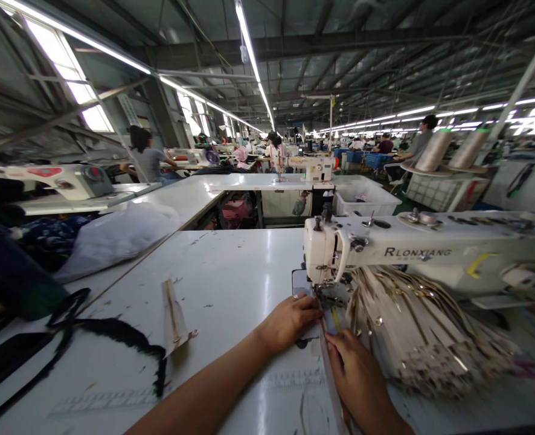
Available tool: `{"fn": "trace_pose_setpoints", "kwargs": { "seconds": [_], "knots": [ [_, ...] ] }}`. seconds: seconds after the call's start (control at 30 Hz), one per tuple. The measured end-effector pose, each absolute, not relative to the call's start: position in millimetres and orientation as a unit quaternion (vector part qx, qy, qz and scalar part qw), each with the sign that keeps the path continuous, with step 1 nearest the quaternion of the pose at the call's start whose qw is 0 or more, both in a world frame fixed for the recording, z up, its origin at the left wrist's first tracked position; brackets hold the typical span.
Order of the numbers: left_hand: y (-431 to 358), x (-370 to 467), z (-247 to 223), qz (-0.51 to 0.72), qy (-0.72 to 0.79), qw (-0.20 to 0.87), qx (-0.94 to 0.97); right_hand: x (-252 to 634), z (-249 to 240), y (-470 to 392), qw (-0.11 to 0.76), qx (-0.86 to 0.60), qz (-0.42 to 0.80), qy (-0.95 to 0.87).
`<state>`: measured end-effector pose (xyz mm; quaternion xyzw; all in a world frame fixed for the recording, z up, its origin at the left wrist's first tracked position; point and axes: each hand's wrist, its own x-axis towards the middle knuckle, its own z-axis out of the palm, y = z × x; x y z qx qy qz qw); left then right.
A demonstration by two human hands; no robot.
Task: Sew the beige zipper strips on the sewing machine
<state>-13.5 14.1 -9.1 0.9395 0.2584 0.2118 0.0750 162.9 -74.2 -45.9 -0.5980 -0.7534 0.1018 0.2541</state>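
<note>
A sewing machine [324, 251] marked RLONXIANG stands at the right, its presser foot and needle area just beyond my hands. Close to the needle, my left hand [291, 323] has its fingers curled together on the edge of a beige zipper [324, 338] at the machine plate. Nearer to me, my right hand [355, 368] pinches the same zipper between thumb and fingers; its lower part runs down beside my palm. Under the machine arm lies a thick pile of beige zippers [424, 332] with gold-coloured teeth. One short beige zipper piece [173, 317] rests alone on the table to the left.
Black trim [113, 329] lies across the white tabletop [231, 272] at left, near a white bag [118, 235]. Thread cones [434, 151] stand at the back right. Beyond are a white bin [367, 196], another sewing machine [317, 169] and several people at work.
</note>
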Motion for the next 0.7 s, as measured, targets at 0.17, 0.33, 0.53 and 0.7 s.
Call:
{"fn": "trace_pose_setpoints", "kwargs": {
  "seconds": [0.17,0.33,0.53,0.7],
  "knots": [
    [7.3,-15.1,-9.0,0.204,0.268,0.069,0.939,159.1,-42.1,-71.8,0.209,-0.611,0.082,-0.759],
    [6.3,-15.4,-10.1,0.198,0.277,0.058,0.938,156.0,-36.1,-65.4,0.185,-0.621,0.069,-0.759],
    [7.6,-15.1,-13.4,0.203,0.283,0.055,0.936,156.7,-29.9,-55.6,0.207,-0.625,0.095,-0.747],
    [7.7,-14.6,-15.4,0.209,0.295,0.045,0.931,154.1,-27.0,-46.2,0.189,-0.631,0.079,-0.748]
  ]
}}
